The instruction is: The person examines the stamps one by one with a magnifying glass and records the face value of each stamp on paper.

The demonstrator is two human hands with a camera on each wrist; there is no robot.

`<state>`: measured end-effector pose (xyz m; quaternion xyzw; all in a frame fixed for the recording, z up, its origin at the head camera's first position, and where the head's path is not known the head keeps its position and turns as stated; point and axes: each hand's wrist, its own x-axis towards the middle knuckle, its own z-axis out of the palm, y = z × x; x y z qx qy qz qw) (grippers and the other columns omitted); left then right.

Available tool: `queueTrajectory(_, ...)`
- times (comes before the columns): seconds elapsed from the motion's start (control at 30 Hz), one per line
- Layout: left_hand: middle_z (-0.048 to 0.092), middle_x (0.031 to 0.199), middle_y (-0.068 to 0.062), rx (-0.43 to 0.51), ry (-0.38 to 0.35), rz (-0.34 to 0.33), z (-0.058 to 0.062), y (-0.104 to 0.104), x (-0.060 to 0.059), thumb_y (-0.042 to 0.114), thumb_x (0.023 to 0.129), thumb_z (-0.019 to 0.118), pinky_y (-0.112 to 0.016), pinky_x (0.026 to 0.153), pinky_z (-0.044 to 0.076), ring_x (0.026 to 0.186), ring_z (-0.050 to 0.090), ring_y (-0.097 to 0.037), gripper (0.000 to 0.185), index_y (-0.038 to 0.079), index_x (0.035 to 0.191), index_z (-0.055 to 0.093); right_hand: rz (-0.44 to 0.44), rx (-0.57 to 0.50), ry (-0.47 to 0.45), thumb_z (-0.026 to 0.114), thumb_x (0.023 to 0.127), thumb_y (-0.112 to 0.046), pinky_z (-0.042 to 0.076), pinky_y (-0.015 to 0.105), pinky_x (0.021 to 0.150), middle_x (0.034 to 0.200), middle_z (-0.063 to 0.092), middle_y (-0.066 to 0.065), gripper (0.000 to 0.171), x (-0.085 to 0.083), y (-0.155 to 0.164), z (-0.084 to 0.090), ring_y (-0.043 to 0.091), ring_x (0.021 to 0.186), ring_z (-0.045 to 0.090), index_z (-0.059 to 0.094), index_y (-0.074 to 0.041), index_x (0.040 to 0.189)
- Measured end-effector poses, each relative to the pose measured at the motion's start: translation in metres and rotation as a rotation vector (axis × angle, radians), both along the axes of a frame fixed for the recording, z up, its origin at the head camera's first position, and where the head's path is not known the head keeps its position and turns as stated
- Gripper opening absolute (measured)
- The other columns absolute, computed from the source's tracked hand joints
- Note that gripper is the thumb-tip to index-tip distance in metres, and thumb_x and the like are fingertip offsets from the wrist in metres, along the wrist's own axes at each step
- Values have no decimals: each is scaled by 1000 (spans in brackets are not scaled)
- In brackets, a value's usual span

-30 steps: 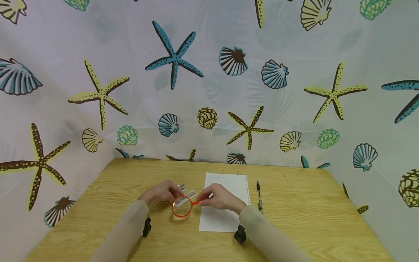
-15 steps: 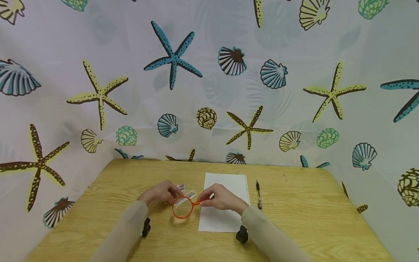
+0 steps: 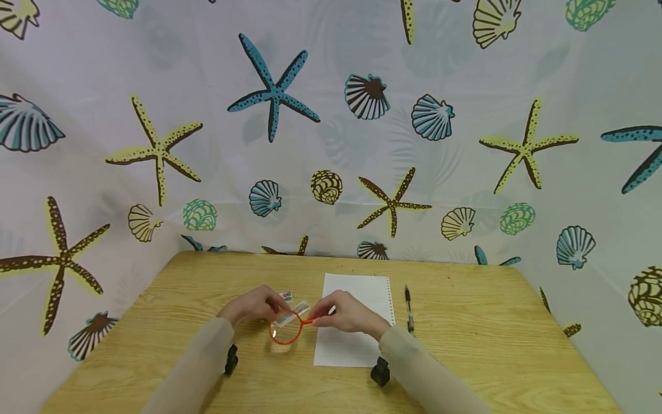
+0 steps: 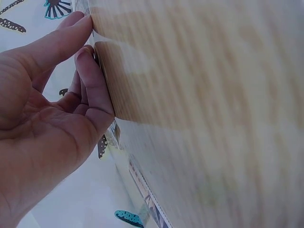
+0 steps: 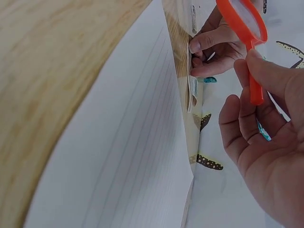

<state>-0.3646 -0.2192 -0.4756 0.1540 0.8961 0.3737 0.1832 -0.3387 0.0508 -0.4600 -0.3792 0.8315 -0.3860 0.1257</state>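
My right hand [image 3: 345, 311] pinches the handle of a red-framed magnifying glass [image 5: 256, 91] between thumb and fingers. Its round lens [image 3: 285, 329] is held tilted above the table, left of the lined paper. Seen from the head, the lens overlaps one end of a small printed paper strip [image 3: 301, 309] that looks like postage stamps. The left hand [image 3: 256, 303] pinches the near end of this strip at the table, thumb on one side and curled fingers on the other. Just behind lies a second stamp-like piece [image 3: 286, 295].
A sheet of lined, hole-edged paper [image 3: 351, 348] lies under the right forearm. To its right is a black pen [image 3: 408, 305]. The wooden table [image 3: 481, 333] ends at a curtain [image 3: 217, 190] printed with shells and starfish.
The magnifying glass shifts and tilts slightly, its lens now a little further left. Both hands stay almost in place. Strip, paper and pen lie as before.
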Motion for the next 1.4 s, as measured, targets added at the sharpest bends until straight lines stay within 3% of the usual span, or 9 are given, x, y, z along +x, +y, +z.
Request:
queueTrajectory(0.43, 62, 88, -3, -10, 5, 5, 0, 0, 0, -13, 70, 67, -27, 62, 40, 75, 46, -17, 41, 5, 106, 76, -12, -12, -22, 70, 91, -16, 52, 18, 69, 91, 73, -7, 10, 2, 1, 1, 0, 77, 62, 78, -15, 97)
queueTrajectory(0.9, 65, 89, -8, 13, -12, 8, 2, 1, 2, -13, 73, 68, -27, 65, 45, 76, 50, -17, 36, 2, 105, 75, 2, -24, -20, 70, 91, -15, 52, 19, 69, 92, 74, -6, 10, 2, 2, 0, 1, 77, 63, 78, -16, 97)
queueTrajectory(1.4, 66, 87, -8, 78, -26, 9, 6, 3, 4, -12, 74, 70, -28, 65, 46, 74, 50, -16, 32, -2, 105, 73, -98, -51, -13, 71, 91, -23, 49, 22, 67, 94, 74, -9, 11, 0, 23, -3, 5, 79, 61, 78, -23, 99)
